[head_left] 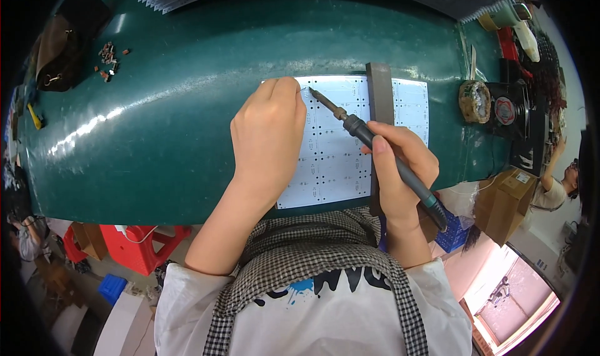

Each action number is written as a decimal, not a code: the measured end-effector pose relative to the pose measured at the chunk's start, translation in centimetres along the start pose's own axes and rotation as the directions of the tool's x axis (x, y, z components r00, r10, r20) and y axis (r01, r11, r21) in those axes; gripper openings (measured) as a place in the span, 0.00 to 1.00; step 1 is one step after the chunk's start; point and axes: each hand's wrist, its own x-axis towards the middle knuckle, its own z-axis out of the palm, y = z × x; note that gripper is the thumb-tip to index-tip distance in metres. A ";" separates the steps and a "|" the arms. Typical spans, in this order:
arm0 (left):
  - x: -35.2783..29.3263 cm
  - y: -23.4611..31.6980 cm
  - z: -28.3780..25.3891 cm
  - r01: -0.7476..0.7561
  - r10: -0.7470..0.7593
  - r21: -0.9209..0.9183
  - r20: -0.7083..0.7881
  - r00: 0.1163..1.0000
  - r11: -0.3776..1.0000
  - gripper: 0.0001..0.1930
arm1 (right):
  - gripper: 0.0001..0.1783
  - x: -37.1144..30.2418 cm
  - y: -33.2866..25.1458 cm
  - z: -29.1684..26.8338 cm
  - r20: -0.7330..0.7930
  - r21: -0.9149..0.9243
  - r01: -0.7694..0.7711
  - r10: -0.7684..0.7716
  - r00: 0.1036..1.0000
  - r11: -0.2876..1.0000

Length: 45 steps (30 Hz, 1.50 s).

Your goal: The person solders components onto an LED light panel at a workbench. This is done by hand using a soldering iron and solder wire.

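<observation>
1. White board (337, 162) lies on the green table (156, 162), dark bar (380, 93) across its right side.
2. Right hand (394, 190) grips soldering iron (359, 129), tip near board's far left.
3. Left hand (269, 128) is curled, can't tell around what.

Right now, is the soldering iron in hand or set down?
In hand: the right hand grips the soldering iron by its handle, tip angled toward the white board beside the left hand.
</observation>
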 end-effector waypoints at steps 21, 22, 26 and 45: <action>-1.7 1.1 -1.9 0.127 -0.106 -0.080 0.223 0.969 0.989 0.05 | 0.09 -1.9 -0.4 -1.7 0.048 -0.023 0.031 -0.030 0.998 0.999; -2.0 1.0 -1.6 0.101 -0.081 -0.104 0.179 0.980 0.989 0.06 | 0.09 -1.9 -0.4 -1.7 0.047 -0.023 0.031 -0.030 0.998 0.999; -2.4 0.6 -1.1 0.034 -0.023 -0.103 0.105 0.994 0.994 0.06 | 0.09 -2.1 -0.3 -1.6 0.075 -0.034 0.073 -0.070 0.995 0.997; -3.8 0.9 -2.1 0.091 -0.070 -0.156 0.130 0.989 0.984 0.03 | 0.12 -4.6 0.4 -5.5 -0.146 -0.212 0.139 -0.171 0.974 0.967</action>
